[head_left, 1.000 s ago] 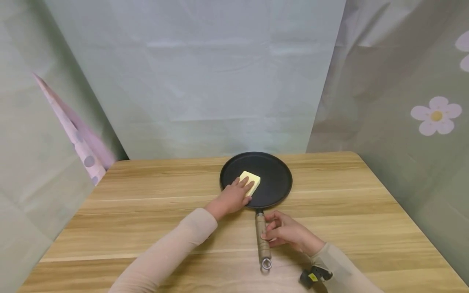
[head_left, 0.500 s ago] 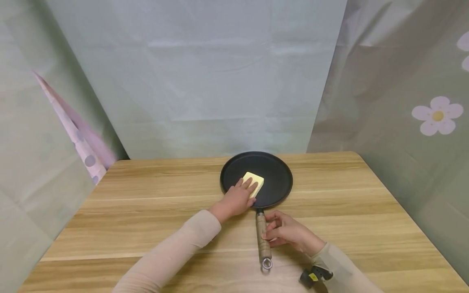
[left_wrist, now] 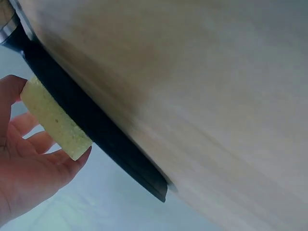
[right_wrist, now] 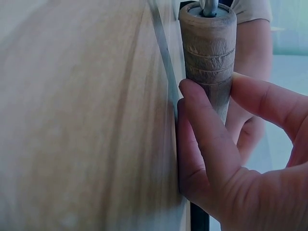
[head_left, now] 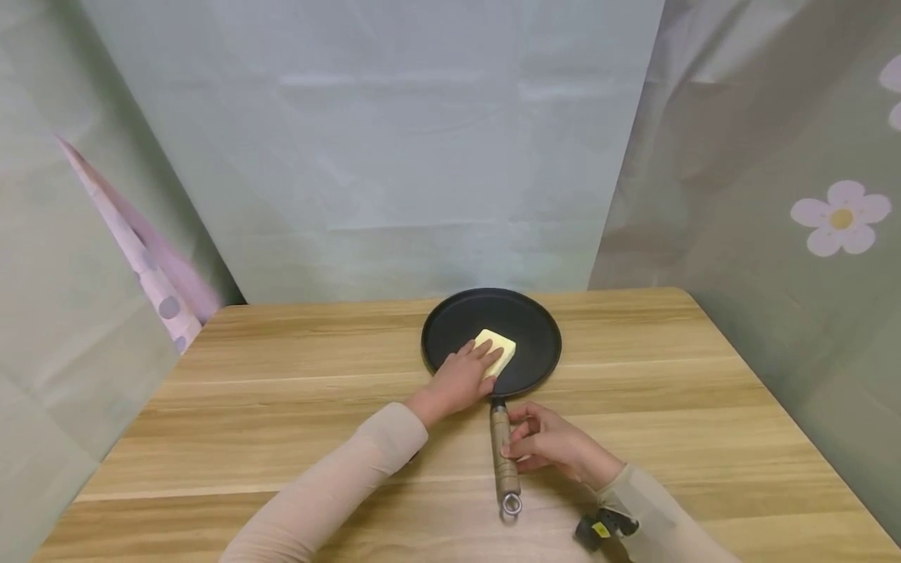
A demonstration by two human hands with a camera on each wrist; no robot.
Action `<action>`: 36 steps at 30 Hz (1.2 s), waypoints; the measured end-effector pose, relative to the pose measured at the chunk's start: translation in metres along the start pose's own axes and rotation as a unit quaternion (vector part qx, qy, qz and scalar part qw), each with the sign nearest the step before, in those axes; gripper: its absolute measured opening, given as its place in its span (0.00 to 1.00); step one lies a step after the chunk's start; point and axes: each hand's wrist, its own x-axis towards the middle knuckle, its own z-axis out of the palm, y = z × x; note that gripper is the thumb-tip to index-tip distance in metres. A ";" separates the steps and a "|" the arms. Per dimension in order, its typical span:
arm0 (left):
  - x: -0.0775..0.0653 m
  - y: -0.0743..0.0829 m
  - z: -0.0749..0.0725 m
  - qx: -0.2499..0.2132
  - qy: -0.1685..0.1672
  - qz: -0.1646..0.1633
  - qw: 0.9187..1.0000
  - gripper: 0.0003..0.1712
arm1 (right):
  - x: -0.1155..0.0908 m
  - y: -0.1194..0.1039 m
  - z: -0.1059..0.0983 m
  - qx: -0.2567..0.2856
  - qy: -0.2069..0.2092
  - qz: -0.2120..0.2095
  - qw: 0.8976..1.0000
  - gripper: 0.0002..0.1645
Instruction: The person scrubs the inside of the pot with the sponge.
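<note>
A round black flat pan (head_left: pixel 536 332) lies on the table with its wooden handle (head_left: pixel 505 473) towards me. My left hand (head_left: pixel 459 381) holds a pale yellow sponge (head_left: pixel 502 349) flat against the pan's surface, a little below its middle. In the left wrist view the thumb is at one end of the sponge (left_wrist: pixel 55 118) and the fingers wrap its other end and back. My right hand (head_left: pixel 556 447) pinches the handle between thumb and fingers. Seen from the right wrist, the fingertips touch both sides of the handle (right_wrist: pixel 209 50).
The wooden table (head_left: pixel 296 438) extends to both sides of the pan. A pale curtain (head_left: pixel 394 156) hangs behind its back edge. On the right stands another curtain with a printed flower (head_left: pixel 841 219). A metal ring (head_left: pixel 511 504) hangs at the handle's end.
My left hand has slid the sponge rightward across the pan, from its left part to near the middle. The right hand and the pan have stayed in place.
</note>
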 end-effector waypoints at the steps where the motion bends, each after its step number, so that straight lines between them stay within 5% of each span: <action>1: 0.000 0.000 -0.001 0.000 0.003 -0.001 1.000 0.30 | 0.000 0.000 0.000 0.000 0.000 0.000 1.000 0.33; 12: -0.003 -0.012 -0.020 -0.010 0.048 -0.032 0.998 0.30 | -0.001 -0.001 -0.001 0.001 -0.007 -0.001 1.000 0.33; 28: -0.021 -0.049 -0.038 -0.009 0.117 -0.086 0.989 0.29 | -0.002 0.000 -0.001 0.001 -0.014 -0.006 1.000 0.33; 36: -0.032 -0.073 -0.042 0.002 0.122 -0.113 0.986 0.30 | -0.002 0.000 -0.001 0.001 -0.009 -0.006 1.000 0.33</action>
